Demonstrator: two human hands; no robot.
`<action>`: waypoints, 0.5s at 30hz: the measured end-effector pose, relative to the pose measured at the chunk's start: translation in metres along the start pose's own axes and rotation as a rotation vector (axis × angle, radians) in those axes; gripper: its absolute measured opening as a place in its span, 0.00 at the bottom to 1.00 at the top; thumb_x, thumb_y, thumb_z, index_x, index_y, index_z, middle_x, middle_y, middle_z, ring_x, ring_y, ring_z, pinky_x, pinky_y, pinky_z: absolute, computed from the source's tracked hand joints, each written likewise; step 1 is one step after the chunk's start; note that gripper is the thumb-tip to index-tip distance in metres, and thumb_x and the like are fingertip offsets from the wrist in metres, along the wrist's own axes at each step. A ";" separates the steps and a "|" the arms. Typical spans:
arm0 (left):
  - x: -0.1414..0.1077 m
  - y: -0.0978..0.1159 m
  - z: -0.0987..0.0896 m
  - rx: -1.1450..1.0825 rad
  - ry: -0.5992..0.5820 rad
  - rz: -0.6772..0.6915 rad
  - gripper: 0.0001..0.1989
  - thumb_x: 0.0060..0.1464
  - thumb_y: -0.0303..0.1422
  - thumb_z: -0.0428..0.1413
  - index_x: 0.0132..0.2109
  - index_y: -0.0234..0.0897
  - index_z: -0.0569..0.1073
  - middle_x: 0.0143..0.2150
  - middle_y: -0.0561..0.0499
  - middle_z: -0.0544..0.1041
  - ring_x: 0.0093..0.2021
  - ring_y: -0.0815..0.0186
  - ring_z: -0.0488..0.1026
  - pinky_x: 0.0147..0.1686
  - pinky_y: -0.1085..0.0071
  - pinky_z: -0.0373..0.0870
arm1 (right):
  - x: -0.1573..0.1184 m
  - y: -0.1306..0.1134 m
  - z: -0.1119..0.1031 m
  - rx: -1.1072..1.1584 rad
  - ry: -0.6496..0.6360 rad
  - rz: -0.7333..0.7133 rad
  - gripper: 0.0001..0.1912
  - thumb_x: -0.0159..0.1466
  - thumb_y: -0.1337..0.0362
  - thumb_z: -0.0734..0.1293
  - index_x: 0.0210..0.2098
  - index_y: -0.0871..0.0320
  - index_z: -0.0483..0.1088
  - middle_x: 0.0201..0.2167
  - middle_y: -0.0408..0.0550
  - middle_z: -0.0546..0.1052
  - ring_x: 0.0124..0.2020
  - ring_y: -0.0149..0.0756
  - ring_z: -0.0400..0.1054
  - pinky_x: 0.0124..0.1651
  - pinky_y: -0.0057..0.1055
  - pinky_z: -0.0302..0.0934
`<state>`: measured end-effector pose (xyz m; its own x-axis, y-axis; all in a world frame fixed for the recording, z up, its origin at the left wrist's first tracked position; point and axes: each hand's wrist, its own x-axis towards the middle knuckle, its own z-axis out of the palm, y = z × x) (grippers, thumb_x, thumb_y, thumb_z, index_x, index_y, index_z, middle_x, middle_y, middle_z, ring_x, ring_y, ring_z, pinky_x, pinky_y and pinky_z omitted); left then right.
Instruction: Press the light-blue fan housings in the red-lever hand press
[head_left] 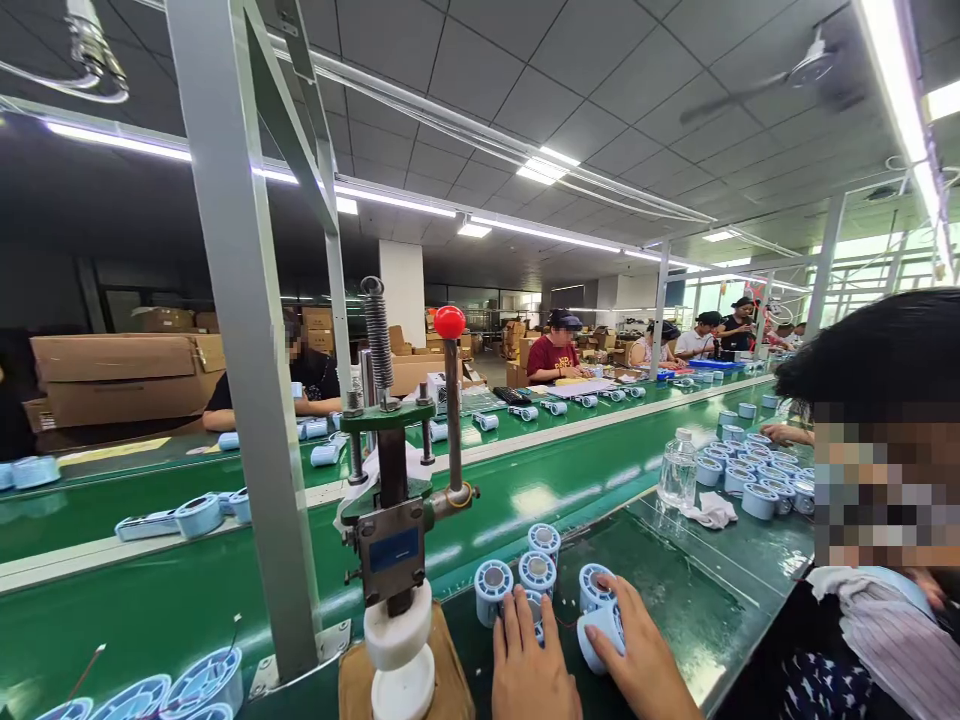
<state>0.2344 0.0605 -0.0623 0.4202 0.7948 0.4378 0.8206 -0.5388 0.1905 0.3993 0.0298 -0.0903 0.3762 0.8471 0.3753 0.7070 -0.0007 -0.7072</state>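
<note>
My left hand [534,655] lies with its fingers stretched out at the edge of a group of light-blue round plastic housings [537,570] with grey centres. Its fingertips partly cover the nearest one and seem to touch it. My right hand [643,650] curls its thumb and fingers around a light-blue housing [595,638] lying on its side. Another upright housing [596,585] stands just behind, against the right fingertips. To the left is a hand press [394,540] with a red-knobbed lever [450,323] and a white round pressing head [397,625].
Large light-blue parts [202,680] with wires lie at the lower left, beside a grey metal post [247,350]. A clear bottle [678,470], a white cloth [712,510] and many housings stand at the right near a co-worker [877,450]. A green conveyor [525,480] runs behind.
</note>
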 end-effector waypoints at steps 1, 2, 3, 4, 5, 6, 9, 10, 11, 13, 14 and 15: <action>0.003 0.003 0.001 -0.008 -0.005 -0.001 0.35 0.45 0.31 0.60 0.62 0.32 0.67 0.66 0.30 0.61 0.66 0.38 0.58 0.61 0.44 0.59 | 0.000 0.003 0.001 -0.016 -0.029 -0.002 0.33 0.62 0.50 0.58 0.61 0.62 0.60 0.62 0.60 0.61 0.66 0.51 0.54 0.67 0.47 0.50; 0.006 0.006 0.003 -0.018 -0.008 -0.003 0.35 0.46 0.32 0.61 0.62 0.31 0.67 0.66 0.29 0.60 0.67 0.38 0.57 0.62 0.43 0.58 | 0.000 0.005 0.001 -0.035 -0.058 -0.005 0.33 0.62 0.51 0.58 0.62 0.62 0.59 0.63 0.60 0.60 0.66 0.51 0.53 0.67 0.47 0.49; 0.009 0.009 0.005 -0.034 -0.013 -0.005 0.35 0.46 0.34 0.61 0.63 0.31 0.67 0.67 0.29 0.60 0.67 0.37 0.55 0.62 0.42 0.57 | 0.001 0.006 0.002 -0.053 -0.079 -0.009 0.33 0.61 0.53 0.59 0.62 0.61 0.59 0.65 0.59 0.58 0.67 0.50 0.53 0.67 0.47 0.50; 0.013 0.011 0.008 -0.054 -0.030 -0.005 0.35 0.47 0.35 0.60 0.63 0.30 0.66 0.67 0.29 0.59 0.67 0.37 0.55 0.63 0.42 0.56 | 0.003 0.005 0.002 -0.076 -0.090 -0.014 0.33 0.60 0.56 0.60 0.63 0.61 0.59 0.66 0.60 0.56 0.67 0.50 0.52 0.66 0.46 0.51; 0.017 0.014 0.009 -0.078 -0.057 0.000 0.35 0.48 0.35 0.60 0.63 0.31 0.66 0.67 0.29 0.58 0.68 0.38 0.54 0.63 0.42 0.56 | 0.005 0.005 0.003 -0.105 -0.100 -0.025 0.34 0.58 0.59 0.60 0.63 0.62 0.59 0.67 0.61 0.54 0.67 0.50 0.52 0.66 0.44 0.51; 0.021 0.015 0.010 -0.103 -0.102 0.011 0.35 0.49 0.36 0.60 0.64 0.31 0.65 0.68 0.30 0.57 0.68 0.39 0.53 0.64 0.42 0.55 | 0.009 0.003 0.004 -0.144 -0.115 -0.039 0.36 0.56 0.62 0.61 0.64 0.63 0.59 0.68 0.62 0.51 0.68 0.50 0.51 0.66 0.43 0.52; 0.031 0.019 0.002 -0.195 -0.267 0.086 0.38 0.49 0.34 0.59 0.66 0.32 0.60 0.69 0.33 0.54 0.70 0.43 0.50 0.66 0.44 0.52 | 0.022 0.002 0.005 -0.288 -0.171 -0.079 0.39 0.52 0.68 0.62 0.65 0.65 0.58 0.69 0.64 0.48 0.68 0.50 0.50 0.65 0.38 0.54; 0.033 0.020 -0.004 -0.239 -0.307 0.118 0.39 0.49 0.35 0.59 0.67 0.32 0.59 0.70 0.34 0.53 0.70 0.44 0.49 0.67 0.46 0.50 | 0.026 0.004 0.004 -0.331 -0.185 -0.089 0.40 0.51 0.69 0.62 0.65 0.63 0.59 0.69 0.62 0.49 0.68 0.49 0.51 0.64 0.38 0.55; 0.033 0.020 -0.009 -0.284 -0.317 0.136 0.40 0.50 0.36 0.59 0.68 0.33 0.57 0.70 0.36 0.52 0.71 0.46 0.48 0.68 0.48 0.48 | 0.030 0.009 0.001 -0.370 -0.192 -0.099 0.40 0.51 0.70 0.62 0.65 0.60 0.59 0.69 0.60 0.51 0.68 0.48 0.52 0.64 0.38 0.56; 0.032 0.019 -0.020 -0.329 -0.241 0.059 0.39 0.53 0.42 0.58 0.68 0.36 0.56 0.72 0.39 0.49 0.72 0.47 0.44 0.69 0.48 0.45 | 0.034 0.025 -0.006 -0.440 -0.192 -0.127 0.41 0.49 0.71 0.62 0.65 0.56 0.60 0.68 0.57 0.54 0.67 0.46 0.53 0.64 0.39 0.56; 0.030 0.017 -0.024 -0.318 -0.181 -0.029 0.39 0.55 0.44 0.56 0.69 0.37 0.55 0.72 0.39 0.47 0.72 0.45 0.41 0.69 0.45 0.43 | 0.035 0.036 -0.010 -0.468 -0.184 -0.143 0.42 0.48 0.70 0.62 0.64 0.56 0.61 0.67 0.57 0.56 0.67 0.47 0.54 0.64 0.39 0.56; 0.027 0.014 -0.027 -0.294 -0.135 -0.114 0.38 0.56 0.45 0.56 0.69 0.36 0.55 0.73 0.37 0.46 0.72 0.42 0.39 0.68 0.41 0.43 | 0.035 0.047 -0.013 -0.485 -0.171 -0.160 0.42 0.47 0.69 0.63 0.63 0.58 0.63 0.66 0.59 0.58 0.66 0.48 0.56 0.64 0.39 0.55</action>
<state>0.2467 0.0673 -0.0237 0.3955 0.8739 0.2828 0.7271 -0.4860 0.4850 0.4533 0.0528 -0.1025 0.1669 0.9311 0.3243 0.9583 -0.0757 -0.2757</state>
